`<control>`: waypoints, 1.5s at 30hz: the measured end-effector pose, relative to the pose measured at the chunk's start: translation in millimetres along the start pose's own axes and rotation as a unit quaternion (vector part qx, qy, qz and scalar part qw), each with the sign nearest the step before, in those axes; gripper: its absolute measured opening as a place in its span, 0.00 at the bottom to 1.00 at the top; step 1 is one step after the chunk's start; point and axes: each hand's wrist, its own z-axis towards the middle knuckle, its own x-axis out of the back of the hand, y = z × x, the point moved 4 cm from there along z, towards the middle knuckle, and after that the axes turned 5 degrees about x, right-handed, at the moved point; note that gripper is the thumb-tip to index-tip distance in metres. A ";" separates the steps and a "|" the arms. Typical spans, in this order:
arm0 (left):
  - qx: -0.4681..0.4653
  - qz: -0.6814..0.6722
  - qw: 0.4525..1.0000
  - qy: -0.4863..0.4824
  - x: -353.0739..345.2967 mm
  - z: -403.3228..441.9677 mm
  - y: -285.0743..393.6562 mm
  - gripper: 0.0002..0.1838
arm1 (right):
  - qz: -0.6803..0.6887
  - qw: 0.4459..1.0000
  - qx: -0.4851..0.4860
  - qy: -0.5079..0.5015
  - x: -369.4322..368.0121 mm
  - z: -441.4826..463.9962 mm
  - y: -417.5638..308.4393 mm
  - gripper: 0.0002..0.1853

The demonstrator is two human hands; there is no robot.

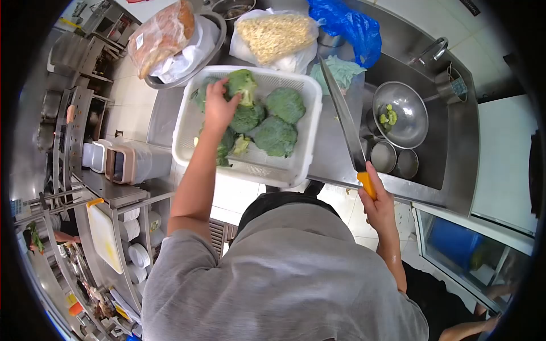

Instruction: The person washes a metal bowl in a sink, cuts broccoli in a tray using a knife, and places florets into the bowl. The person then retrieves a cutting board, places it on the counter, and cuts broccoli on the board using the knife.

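Observation:
My left hand (219,108) reaches into a white plastic basket (314,113), its thumb and fingers apart. It is at the left edge of a broccoli head (241,82) that lies with its pale stem showing; I cannot tell how firmly it touches. Several more broccoli heads (275,136) lie in the basket, some partly hidden by my hand and forearm. My right hand (377,199) is closed around the yellow handle of a large knife (346,116). The long blade points up and away, over the steel counter beside the sink.
A metal bowl (410,111) with a few broccoli florets (388,117) stands in the sink (443,165), beside metal cups (383,157). Behind the basket are a bag of pale food pieces (277,38), a blue bag (352,28) and a green cloth (336,74). Someone's arm (469,328) shows at lower right.

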 end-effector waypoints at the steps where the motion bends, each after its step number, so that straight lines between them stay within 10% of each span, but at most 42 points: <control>1: -0.025 -0.001 1.000 0.013 -2.3 -3.8 -0.8 0.30 | -0.001 1.000 0.001 -0.002 -9.3 -0.2 -7.8 0.31; 4: -0.155 0.023 0.987 0.026 -11.0 -0.9 2.5 0.34 | -0.006 1.000 0.014 -0.002 -35.4 -4.6 -23.8 0.31; 7: -0.103 -0.058 0.976 -0.183 -21.4 -8.0 21.6 0.39 | -0.001 1.000 0.023 0.006 -55.3 -9.7 -29.3 0.31; 29: -0.192 0.126 0.973 0.024 24.4 -27.5 -4.9 0.48 | -0.044 0.996 -0.021 -0.077 -115.7 5.8 -75.2 0.34; 33: -0.168 -0.045 0.985 -0.019 20.6 -27.9 -23.8 0.50 | -0.055 0.997 0.002 -0.057 -120.7 10.8 -61.6 0.35; 38: -0.054 -0.029 0.995 -0.081 60.8 -38.8 -14.8 0.50 | -0.224 0.973 0.054 0.007 -112.4 26.2 -71.1 0.36; 45: -0.178 -0.028 0.983 -0.046 77.5 -52.5 -34.2 0.51 | -0.405 0.894 0.191 0.032 -153.1 110.8 -77.4 0.25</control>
